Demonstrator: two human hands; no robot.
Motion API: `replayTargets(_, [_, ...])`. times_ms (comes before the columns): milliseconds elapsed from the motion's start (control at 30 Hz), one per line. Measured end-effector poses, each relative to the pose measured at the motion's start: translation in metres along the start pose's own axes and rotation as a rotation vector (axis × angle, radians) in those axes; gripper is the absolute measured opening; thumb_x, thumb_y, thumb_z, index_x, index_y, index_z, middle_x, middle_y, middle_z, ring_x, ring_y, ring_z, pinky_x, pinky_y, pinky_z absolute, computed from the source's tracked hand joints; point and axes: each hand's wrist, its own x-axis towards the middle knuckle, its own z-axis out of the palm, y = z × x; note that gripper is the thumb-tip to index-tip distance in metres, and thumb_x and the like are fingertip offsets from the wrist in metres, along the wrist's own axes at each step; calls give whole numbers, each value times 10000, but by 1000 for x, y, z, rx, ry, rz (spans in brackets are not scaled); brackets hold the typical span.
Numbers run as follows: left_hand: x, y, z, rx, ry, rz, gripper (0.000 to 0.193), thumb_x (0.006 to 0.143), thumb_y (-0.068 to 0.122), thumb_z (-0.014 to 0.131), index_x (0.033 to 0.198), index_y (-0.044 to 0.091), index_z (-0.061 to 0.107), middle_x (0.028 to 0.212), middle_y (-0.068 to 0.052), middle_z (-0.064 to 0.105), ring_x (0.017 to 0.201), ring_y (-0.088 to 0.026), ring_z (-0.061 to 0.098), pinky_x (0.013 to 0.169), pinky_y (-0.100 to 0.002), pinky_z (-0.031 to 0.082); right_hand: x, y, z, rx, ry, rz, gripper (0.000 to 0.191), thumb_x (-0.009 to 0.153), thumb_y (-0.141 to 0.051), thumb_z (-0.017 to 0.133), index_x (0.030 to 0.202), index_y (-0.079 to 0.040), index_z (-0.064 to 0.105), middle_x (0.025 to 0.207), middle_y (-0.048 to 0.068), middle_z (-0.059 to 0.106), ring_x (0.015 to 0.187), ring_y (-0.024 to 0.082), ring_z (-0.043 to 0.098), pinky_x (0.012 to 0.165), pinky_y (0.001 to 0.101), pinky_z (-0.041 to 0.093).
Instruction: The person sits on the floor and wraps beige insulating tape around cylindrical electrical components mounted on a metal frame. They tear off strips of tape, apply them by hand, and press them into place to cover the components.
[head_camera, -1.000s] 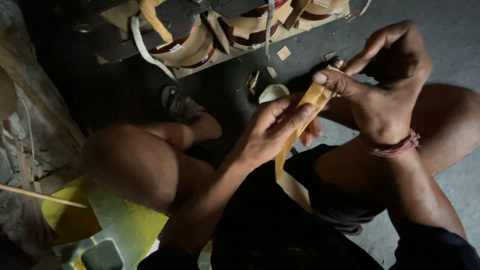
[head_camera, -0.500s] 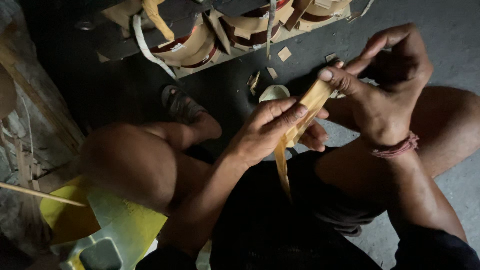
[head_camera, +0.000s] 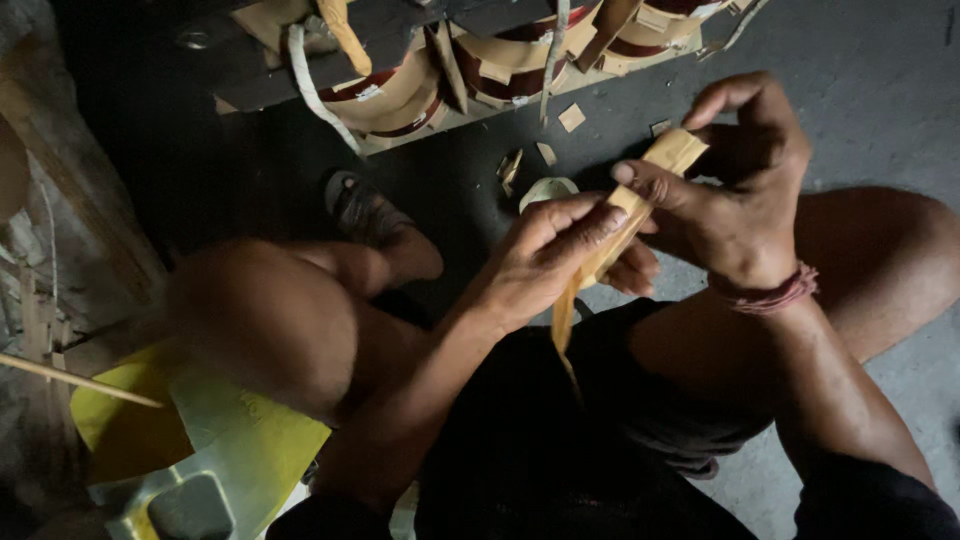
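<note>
Strip (head_camera: 610, 245) partly hidden by fingers (head_camera: 585, 225) — lower end lost in shadow.

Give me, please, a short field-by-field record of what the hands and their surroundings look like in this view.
setting: person seated low over a grey floor
left hand: pinches the tan strip at its middle
right hand: grips the strip's upper end
strip: runs slantwise, its lower end hanging narrow and free
right wrist: reddish band
ahead: wound coil assembly with tan wrapping
floor scraps: small tan offcuts
lower left: yellow sheet
foot: sandal
</note>
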Motion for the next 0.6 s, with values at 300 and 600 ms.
replayTargets(300, [0,-10,-4,-37,-27,78,378,1135,262,527,1273,-74,632,1005,-185,734,897,-264,768,831,-391,674,-1,10,-7,-189,-8,-174,591,859,-134,996,1211,-52,528,1094,68,579,973,151,597,808,279,568])
replayTargets(600, [-6,14,3,-123,-41,290,355,1170,280,568,1230,-58,660,965,-208,748,849,-272,766,825,-412,673,-12,17,-30,87,130,27,257,1179,-35,622,1372,-55,453,1132,29,574,947,158,651,896,316,588])
